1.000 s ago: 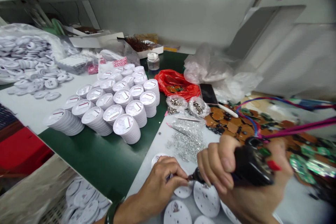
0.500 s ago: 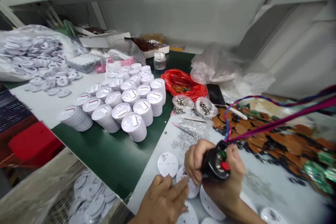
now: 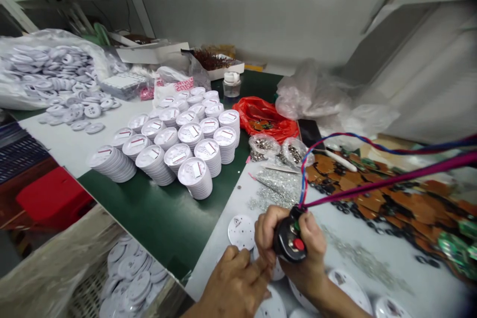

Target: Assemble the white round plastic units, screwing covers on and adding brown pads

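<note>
Black driver [image 3: 286, 245] has shifted left, gripped by right hand [image 3: 312, 254]; left hand [image 3: 235, 280] has fingers narrow, hold cannot be told

We see a black, rounded power tool [image 3: 288, 246] with a red button, its back end facing us, lower right of centre; round white plastic discs [image 3: 241, 232] with small holes lie around the bottom centre.

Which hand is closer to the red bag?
Right. The right hand, on the black tool, is on the near side of the red bag; the left hand is farther back, to the left.
</note>
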### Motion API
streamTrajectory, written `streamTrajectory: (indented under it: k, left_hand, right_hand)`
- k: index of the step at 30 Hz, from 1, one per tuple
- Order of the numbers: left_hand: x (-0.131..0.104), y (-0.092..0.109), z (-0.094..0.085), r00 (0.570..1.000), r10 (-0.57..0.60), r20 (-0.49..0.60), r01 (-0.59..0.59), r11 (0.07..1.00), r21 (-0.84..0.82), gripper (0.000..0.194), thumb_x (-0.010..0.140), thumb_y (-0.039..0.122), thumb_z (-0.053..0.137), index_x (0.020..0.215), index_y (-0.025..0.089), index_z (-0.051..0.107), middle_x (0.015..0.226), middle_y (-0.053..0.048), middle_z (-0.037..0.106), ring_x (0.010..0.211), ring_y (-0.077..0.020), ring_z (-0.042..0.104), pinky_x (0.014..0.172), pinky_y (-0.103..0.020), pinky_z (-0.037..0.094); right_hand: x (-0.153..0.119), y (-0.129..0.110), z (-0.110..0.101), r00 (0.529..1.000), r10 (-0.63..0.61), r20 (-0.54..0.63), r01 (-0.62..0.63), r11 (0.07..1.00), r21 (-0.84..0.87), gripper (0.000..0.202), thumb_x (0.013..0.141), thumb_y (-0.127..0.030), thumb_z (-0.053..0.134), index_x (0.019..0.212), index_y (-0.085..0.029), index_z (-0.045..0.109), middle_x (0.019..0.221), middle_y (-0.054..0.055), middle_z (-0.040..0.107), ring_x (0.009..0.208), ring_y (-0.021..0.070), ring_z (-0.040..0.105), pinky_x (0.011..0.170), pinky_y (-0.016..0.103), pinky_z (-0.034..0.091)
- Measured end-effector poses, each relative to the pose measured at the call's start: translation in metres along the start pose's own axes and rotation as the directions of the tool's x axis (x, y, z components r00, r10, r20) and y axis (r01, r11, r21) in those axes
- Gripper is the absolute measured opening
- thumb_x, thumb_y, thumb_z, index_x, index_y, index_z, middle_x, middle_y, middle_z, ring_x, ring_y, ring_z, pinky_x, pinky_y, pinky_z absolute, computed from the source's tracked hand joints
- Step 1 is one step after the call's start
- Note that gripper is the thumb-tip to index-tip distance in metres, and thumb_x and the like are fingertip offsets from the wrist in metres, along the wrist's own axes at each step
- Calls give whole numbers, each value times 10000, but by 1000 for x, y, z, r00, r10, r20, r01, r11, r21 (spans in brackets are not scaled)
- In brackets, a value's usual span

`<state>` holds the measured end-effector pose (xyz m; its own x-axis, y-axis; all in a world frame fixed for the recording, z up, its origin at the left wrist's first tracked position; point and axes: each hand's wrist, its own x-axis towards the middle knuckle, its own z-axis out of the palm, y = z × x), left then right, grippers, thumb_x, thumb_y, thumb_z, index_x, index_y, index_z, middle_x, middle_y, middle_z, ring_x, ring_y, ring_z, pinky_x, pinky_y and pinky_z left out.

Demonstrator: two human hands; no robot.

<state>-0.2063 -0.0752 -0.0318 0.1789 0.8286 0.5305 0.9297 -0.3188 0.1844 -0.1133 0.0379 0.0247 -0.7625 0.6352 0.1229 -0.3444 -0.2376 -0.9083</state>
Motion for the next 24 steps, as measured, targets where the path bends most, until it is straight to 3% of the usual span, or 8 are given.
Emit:
streamTrajectory:
  k: [3, 7, 12, 15, 17, 19, 22, 24]
  left_hand:
    - [-1, -1, -1, 1000, 11, 29, -12, 1000, 16, 205, 969, 350, 658, 1077, 177, 667, 965, 30, 779, 725, -162, 604, 582, -354, 373]
    - [-3, -1, -1, 999, 27, 38, -29, 997, 66, 249, 927, 382, 709, 1077, 185, 684, 1076, 47, 780, 682, -167, 565, 575, -354, 369]
    - [-1, -3, -5, 1000, 20, 19, -20, 1000, 12, 199, 929, 355, 711, 1029, 184, 690, 1155, 56, 771, 653, -151, 506, 584, -346, 365]
    - [3, -12, -14, 995, -89, 40, 94, 985, -144, 102, 997, 278, 609, 1045, 226, 682, 1209, 48, 749, 772, -167, 562, 682, -353, 405]
    - [6, -21, -22, 977, -193, 87, 204, 968, -146, 196, 1027, 200, 519, 1166, 231, 654, 1371, -15, 664, 1033, -235, 582, 863, -414, 421]
    - [8, -30, -28, 954, -247, 167, 269, 956, -118, 278, 1023, 152, 496, 1270, 222, 602, 1474, -57, 577, 1248, -296, 498, 1010, -494, 368]
    - [8, -41, -33, 924, -256, 285, 313, 934, -175, 276, 1008, 144, 539, 1255, 250, 599, 1424, -15, 621, 1291, -285, 484, 1073, -494, 337]
    - [9, -45, -35, 918, -262, 296, 333, 916, -223, 252, 1002, 150, 557, 1219, 263, 616, 1389, 0, 643, 1278, -275, 498, 1079, -480, 335]
  right_hand:
    - [-1, -1, 0, 1000, 17, 17, -16, 999, -31, 651, 975, -653, 288, 690, -179, 631, 478, 15, 493, 413, 120, 404, 418, 260, 275]
    - [3, -28, 4, 1000, 4, 20, -5, 999, 43, 669, 913, -748, 382, 656, -190, 649, 489, 6, 487, 423, 124, 419, 437, 269, 318]
    - [19, -58, 2, 979, -144, -144, 158, 983, 91, 648, 867, -769, 459, 615, -207, 659, 448, -13, 451, 400, 130, 411, 425, 280, 360]
    - [26, -49, -6, 975, -134, -177, 150, 985, 85, 612, 887, -723, 468, 621, -206, 656, 457, -6, 476, 400, 132, 433, 412, 272, 346]
    - [28, -37, -11, 975, -125, -185, 141, 987, 78, 607, 894, -717, 462, 634, -204, 657, 469, 1, 498, 408, 134, 454, 421, 272, 354]
    - [29, -27, -13, 974, -135, -183, 150, 986, 71, 612, 901, -714, 453, 639, -201, 660, 473, 0, 500, 415, 131, 461, 439, 273, 373]
    - [32, -16, -13, 974, -140, -176, 153, 986, 63, 622, 920, -707, 427, 645, -200, 660, 474, -4, 495, 417, 127, 461, 446, 269, 380]
    - [33, -14, -13, 977, -133, -167, 144, 988, 53, 628, 929, -705, 416, 654, -197, 662, 479, 0, 506, 414, 124, 464, 439, 264, 373]
